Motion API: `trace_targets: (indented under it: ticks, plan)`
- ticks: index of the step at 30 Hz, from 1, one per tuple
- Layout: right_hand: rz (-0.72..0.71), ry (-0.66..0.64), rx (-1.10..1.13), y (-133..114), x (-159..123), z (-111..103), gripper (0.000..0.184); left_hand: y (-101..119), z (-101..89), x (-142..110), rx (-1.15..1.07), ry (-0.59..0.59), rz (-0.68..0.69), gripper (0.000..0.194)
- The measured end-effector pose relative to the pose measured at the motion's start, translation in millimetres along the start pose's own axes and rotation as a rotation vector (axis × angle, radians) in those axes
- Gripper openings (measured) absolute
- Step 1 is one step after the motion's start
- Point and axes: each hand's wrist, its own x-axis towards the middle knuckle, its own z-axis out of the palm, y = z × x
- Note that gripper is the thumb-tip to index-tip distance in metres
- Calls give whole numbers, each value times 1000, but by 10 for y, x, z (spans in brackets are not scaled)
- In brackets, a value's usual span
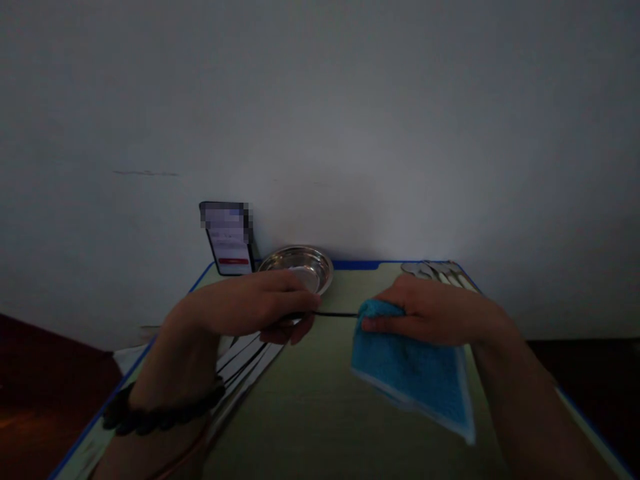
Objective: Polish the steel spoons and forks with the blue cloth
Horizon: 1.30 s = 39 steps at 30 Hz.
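Observation:
My left hand (280,307) is closed around one end of a thin, dark, straight stick-like piece (336,314), held level above the table; its kind does not show. My right hand (420,310) grips a blue cloth (413,373) with a pale edge, and the cloth is wrapped about the piece's other end, hiding it. The loose part of the cloth hangs down towards the table. Behind my left hand stands a shiny metal bowl (323,270), partly covered by the hand. Under my left wrist lie several long, narrow pale and dark pieces (250,363).
A phone (230,240) leans upright against the wall (350,133) at the back left. Several spoons (425,269) lie at the back right corner, partly behind my right hand. The pale green table (310,413) has a blue edge.

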Motion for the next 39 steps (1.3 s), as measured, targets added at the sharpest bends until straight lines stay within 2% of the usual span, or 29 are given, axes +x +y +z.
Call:
trace_targets:
  ticks: [5, 9, 14, 21, 24, 26, 27, 29, 30, 33, 34, 36, 39]
  plan:
    - [-54, 43, -48, -43, 117, 82, 42, 50, 24, 23, 8, 18, -18, 37]
    - [-36, 12, 23, 12, 51, 36, 41, -18, -39, -63, 4, 68, 5, 39]
    - [100, 56, 29, 79, -98, -57, 40, -146, -115, -116, -37, 74, 2, 40]
    - [226, 103, 11, 150, -194, -68, 41, -334, -188, -180, -125, 122, -28, 39]
    - [310, 162, 42, 220, -296, -102, 43, -497, -262, -273, -168, 224, -61, 39]
    - [363, 205, 103, 275, -341, -103, 44, -566, -296, -285, -215, 418, -52, 27]
    - [377, 221, 136, 300, -340, -83, 44, -568, -299, -264, -183, 392, -59, 29]
    - [354, 223, 178, 337, -279, 19, 43, -506, -271, -172, -96, 397, -2, 38]
    - [321, 203, 204, 348, -225, 101, 45, -449, -242, -111, -30, 355, 17, 42]
    - [205, 31, 415, 368, -45, 432, 46, -269, -127, 60, 113, 340, 40, 45]
    - [175, 24, 501, 378, -3, 547, 44, -227, -92, 98, 160, 353, 40, 45]
    - [167, 89, 514, 417, 26, 742, 39, -178, -41, 138, 273, 381, 40, 43]
    - [192, 279, 534, 513, -56, 917, 37, -141, 1, 147, 445, 409, 74, 42]
